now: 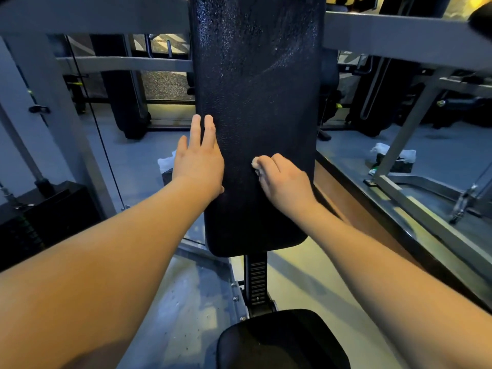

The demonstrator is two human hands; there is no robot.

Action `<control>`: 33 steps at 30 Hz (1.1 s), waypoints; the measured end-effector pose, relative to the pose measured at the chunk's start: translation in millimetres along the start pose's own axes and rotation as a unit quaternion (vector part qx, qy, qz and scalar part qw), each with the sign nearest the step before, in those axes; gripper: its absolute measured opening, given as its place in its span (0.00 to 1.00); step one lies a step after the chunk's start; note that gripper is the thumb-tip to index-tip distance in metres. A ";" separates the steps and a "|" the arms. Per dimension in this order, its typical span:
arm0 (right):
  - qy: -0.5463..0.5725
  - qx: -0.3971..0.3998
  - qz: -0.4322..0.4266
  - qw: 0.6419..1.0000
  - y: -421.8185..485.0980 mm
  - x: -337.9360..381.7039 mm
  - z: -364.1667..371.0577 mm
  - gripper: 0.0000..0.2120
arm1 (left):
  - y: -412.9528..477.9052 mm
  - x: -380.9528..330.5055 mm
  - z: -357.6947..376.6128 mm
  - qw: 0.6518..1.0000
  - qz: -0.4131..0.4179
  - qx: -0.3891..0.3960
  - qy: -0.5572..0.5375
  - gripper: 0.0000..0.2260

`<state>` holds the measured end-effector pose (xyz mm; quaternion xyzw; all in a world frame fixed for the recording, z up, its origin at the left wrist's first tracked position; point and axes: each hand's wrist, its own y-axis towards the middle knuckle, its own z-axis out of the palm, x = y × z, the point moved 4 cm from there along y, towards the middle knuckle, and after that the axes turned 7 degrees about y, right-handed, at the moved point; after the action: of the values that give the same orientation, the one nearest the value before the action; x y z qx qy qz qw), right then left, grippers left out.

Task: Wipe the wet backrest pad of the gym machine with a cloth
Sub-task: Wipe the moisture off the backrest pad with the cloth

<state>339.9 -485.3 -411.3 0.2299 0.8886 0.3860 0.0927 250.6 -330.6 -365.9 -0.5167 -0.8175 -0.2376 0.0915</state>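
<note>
Against the lower middle of the backrest pad (257, 107) my right hand (286, 179) is curled tight, fingers (269, 162) bunched around a small pale cloth (255, 163) that only peeks out at the knuckles, pressed flat to the black vinyl. My left hand (199, 158) is spread open, palm down, fingers straight and holding nothing, bracing on the pad's left edge with the fingertips pointing up.

Here's what matters: the pad's long axis runs straight up and away from both hands, and the droplets glisten thickest on the upper half, well above the cloth. The zone around my right hand looks duller, so I judge the lower stretch is mostly done and the next strokes need to travel up that long axis. The right hand is the one with the cloth and sits nearer the pad's centre line, so it does the work.

Outward from there: grey frame bars (399, 35) cross behind the pad on both sides near its top, close enough to knock a knuckle if a stroke runs off either edge. Below the pad's bottom edge the notched adjuster post (257, 280) drops to the seat cushion (282, 339). A tissue box (396, 158) sits on the floor off to the right, well clear.
</note>
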 end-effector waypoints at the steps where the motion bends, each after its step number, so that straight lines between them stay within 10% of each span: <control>1: -0.017 0.009 -0.033 0.999 3.4 -8.7 -4.9 0.10 | 0.4 0.0 0.3 1.000 0.000 0.000 -0.002 0.56; 10: 0.055 -0.167 0.239 0.955 44.7 -58.9 -27.4 0.12 | 3.0 -1.2 3.5 1.000 0.004 0.001 -0.017 0.56; 17: 0.065 0.110 0.070 0.989 -64.7 22.7 25.7 0.10 | -0.7 6.7 -6.4 0.998 0.017 -0.007 -0.052 0.58; 22: 0.150 0.114 0.210 0.959 -56.2 9.1 -3.6 0.07 | -12.0 18.9 -14.3 0.990 0.030 -0.022 -0.139 0.39; 26: 0.337 0.098 0.336 0.874 -35.4 14.5 -27.9 0.06 | -40.9 15.1 -12.7 0.927 0.033 -0.061 -0.370 0.14; 33: 0.521 0.110 0.322 0.783 -11.6 46.2 -36.0 0.06 | -66.1 5.2 15.1 0.792 -0.047 0.044 -0.607 0.12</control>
<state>283.2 -493.1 -394.5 0.2748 0.7124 0.3535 -0.5404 191.0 -342.4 -396.4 -0.5110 -0.7381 0.1571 -0.4117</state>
